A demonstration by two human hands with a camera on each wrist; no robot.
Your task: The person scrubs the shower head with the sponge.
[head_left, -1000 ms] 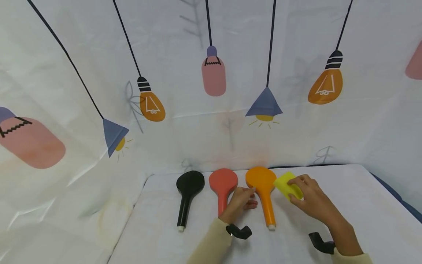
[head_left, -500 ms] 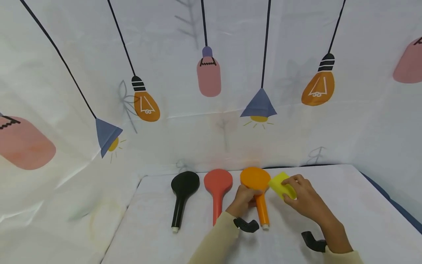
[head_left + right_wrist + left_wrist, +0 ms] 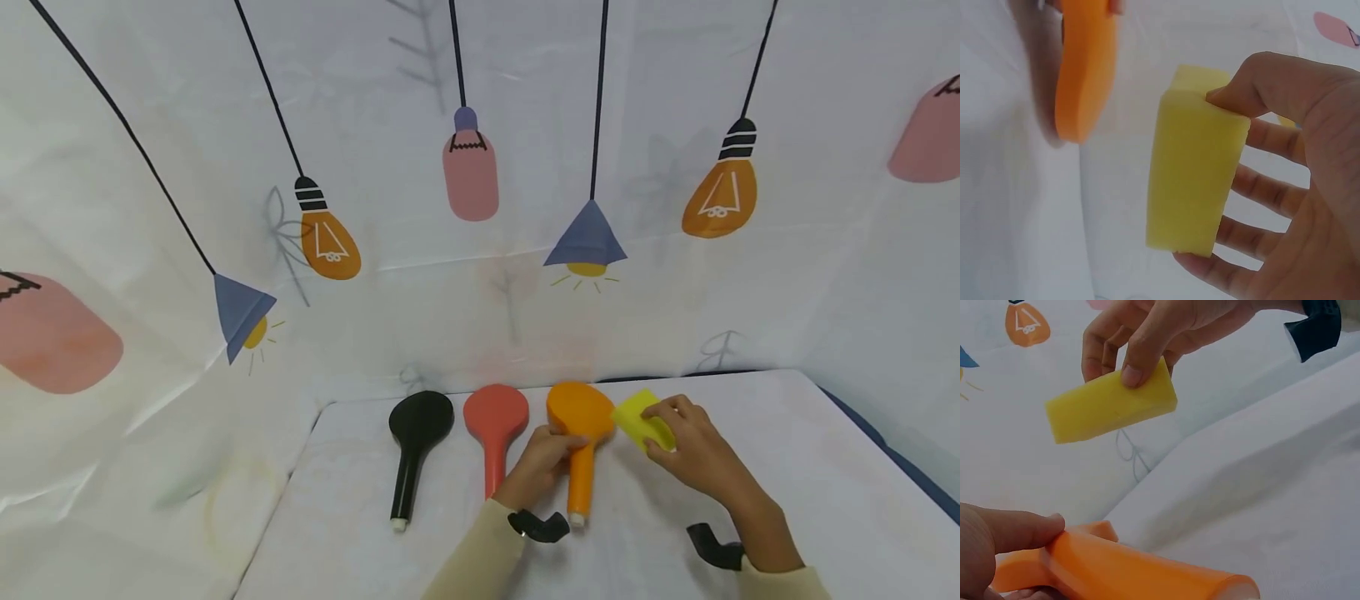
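My left hand [image 3: 536, 468] grips an orange paddle [image 3: 581, 406] with a round flat head at its neck, the thumb lying over the handle. A whitish end shows on the handle, which points toward me. In the left wrist view the orange handle [image 3: 1147, 569] runs out past the thumb. My right hand [image 3: 693, 446] pinches a yellow sponge [image 3: 639, 418] between thumb and fingers, raised beside the paddle's head. Seen from the right wrist, the sponge [image 3: 1194, 175] is a thick block, apart from the orange paddle [image 3: 1085, 81].
A red paddle [image 3: 496, 408] lies left of the orange one, its lower handle hidden by my left arm. Further left lies a black paddle [image 3: 422, 417] with a white end. They rest on a white-covered table [image 3: 330, 533]; a lamp-printed cloth [image 3: 420, 317] hangs behind.
My left hand has gone from touching beside the orange paddle to gripping its neck. The handle's end has swung left. My right hand keeps the sponge nearly still; the head view has shifted slightly.
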